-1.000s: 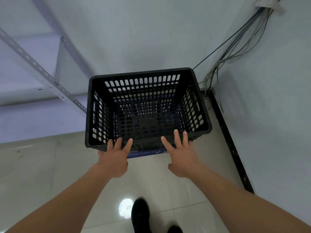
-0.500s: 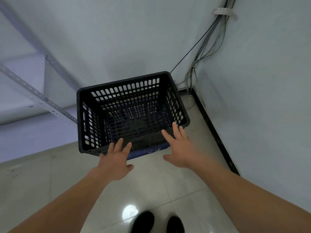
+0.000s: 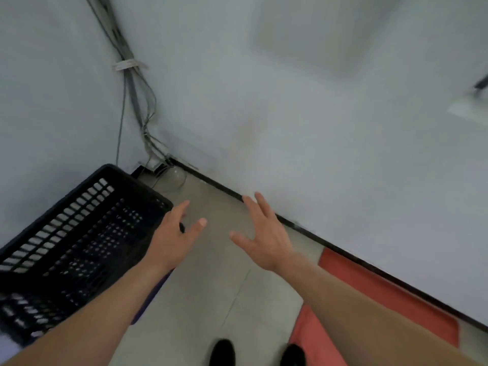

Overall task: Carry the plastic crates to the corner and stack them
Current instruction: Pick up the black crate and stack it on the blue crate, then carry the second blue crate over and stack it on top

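A black perforated plastic crate [image 3: 71, 247] stands at the lower left, close to the room corner, with a strip of a blue crate [image 3: 153, 294] showing under its near edge. My left hand [image 3: 175, 232] hovers with relaxed fingers beside the black crate's right corner and holds nothing. My right hand [image 3: 264, 233] is spread open over the bare floor, well clear of the crate.
Grey cables [image 3: 132, 83] run down the wall corner to the floor. A black skirting strip [image 3: 303, 228] lines the right wall. A red mat [image 3: 369, 294] lies on the tiled floor at the right. My two black shoes [image 3: 223, 352] are at the bottom edge.
Both hands have come off the black crate's near rim. The view has swung right, so the crate now sits at the lower left and the red mat has come into sight.
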